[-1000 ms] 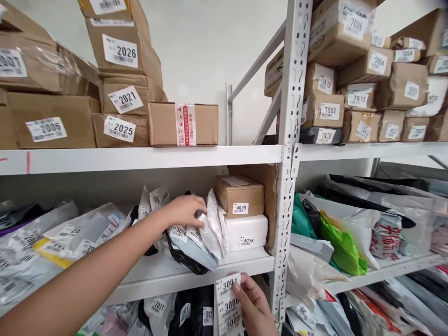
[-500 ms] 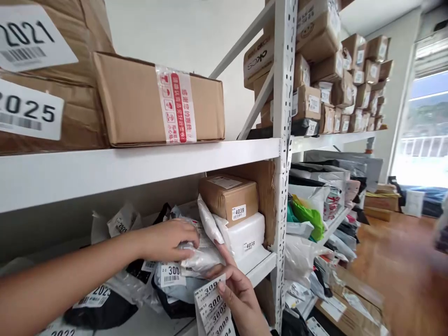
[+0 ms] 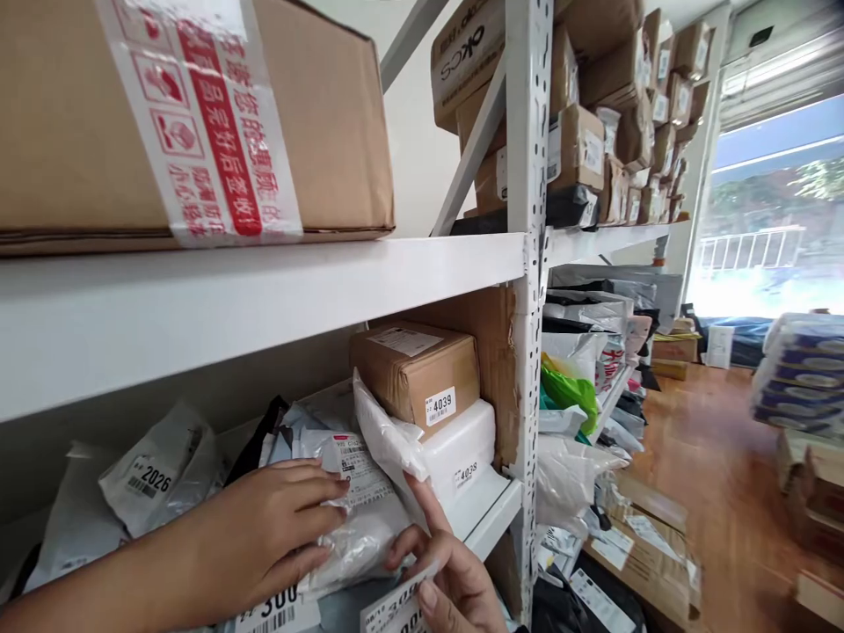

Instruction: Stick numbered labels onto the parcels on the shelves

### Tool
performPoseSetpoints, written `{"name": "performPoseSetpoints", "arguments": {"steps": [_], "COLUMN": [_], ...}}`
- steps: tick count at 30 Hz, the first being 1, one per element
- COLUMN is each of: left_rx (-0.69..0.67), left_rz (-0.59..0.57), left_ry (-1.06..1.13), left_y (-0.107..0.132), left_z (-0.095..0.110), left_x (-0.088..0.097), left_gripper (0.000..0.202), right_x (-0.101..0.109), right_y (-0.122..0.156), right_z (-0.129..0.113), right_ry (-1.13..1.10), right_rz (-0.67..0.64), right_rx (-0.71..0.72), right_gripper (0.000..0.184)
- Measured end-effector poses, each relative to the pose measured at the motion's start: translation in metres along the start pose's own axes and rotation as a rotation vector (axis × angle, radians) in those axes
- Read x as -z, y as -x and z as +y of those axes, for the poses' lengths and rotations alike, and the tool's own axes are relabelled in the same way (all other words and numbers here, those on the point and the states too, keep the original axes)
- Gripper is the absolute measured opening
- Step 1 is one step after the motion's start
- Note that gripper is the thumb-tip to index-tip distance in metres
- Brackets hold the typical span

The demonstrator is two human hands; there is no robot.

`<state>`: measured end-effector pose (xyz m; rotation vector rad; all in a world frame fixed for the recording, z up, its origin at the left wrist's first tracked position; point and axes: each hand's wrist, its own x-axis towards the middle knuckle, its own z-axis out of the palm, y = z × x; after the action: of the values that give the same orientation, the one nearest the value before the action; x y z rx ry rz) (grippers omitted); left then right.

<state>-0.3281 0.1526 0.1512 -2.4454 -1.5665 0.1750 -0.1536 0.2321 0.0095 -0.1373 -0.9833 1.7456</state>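
Note:
My left hand (image 3: 280, 519) lies with fingers outstretched against a white plastic parcel bag (image 3: 362, 510) that carries a printed shipping label. My right hand (image 3: 454, 576) pinches a sheet of number labels (image 3: 399, 607) between thumb and fingers. Its index finger reaches up to another white bag (image 3: 386, 431), which leans on a brown box (image 3: 415, 374) marked 4039. That box rests on a white package (image 3: 462, 448) marked 4038. Below my left hand, a parcel label (image 3: 280, 611) beginning with 300 is partly hidden.
A white shelf beam (image 3: 277, 299) runs above my hands, with a taped cardboard box (image 3: 330, 132) on it. To the left lies a bag (image 3: 162, 475) marked 2026. A perforated upright post (image 3: 531, 369) stands on the right, beyond it shelves with many parcels.
The view has moved closer and turned right. My left hand's fingers were curled at the white bag and are now flatter on its left side. The label sheet sits lower in view.

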Motion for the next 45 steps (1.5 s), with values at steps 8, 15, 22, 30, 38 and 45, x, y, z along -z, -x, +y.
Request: {"name": "performPoseSetpoints", "arguments": {"steps": [8,15,22,30,38,45], "left_rx": [0.047,0.166,0.214,0.295,0.364,0.348], "left_rz": [-0.111,-0.191,-0.159,-0.044,0.084,0.070], "left_ry": [0.109,0.483,0.647,0.431,0.339,0.399], "left_y": [-0.016,-0.035,-0.040,-0.042,-0.012,-0.016], "left_z": [0.009,0.013,0.006,0.015,0.009,-0.002], "left_x": [0.017,0.026,0.029,0.015,0.015,0.016], "left_gripper": [0.025,0.049,0.025,0.025,0.035,0.026], "right_x": [-0.008,-0.017,-0.030,-0.041,-0.011,0.002], "right_y": [0.008,0.017,0.001,-0.003,0.010,0.021], "right_z": [0.001,0.005,0.007,0.007,0.023,0.018], "right_ry": [0.142,0.283,0.144,0.186,0.039,-0.034], "right_rz": [0.098,0.107,0.155,0.238,0.241,0.224], "right_rx": [0.001,0.003,-0.198,-0.162,-0.156,-0.182], "right_gripper": [0.023,0.028,0.047,0.056,0.046,0.040]}}
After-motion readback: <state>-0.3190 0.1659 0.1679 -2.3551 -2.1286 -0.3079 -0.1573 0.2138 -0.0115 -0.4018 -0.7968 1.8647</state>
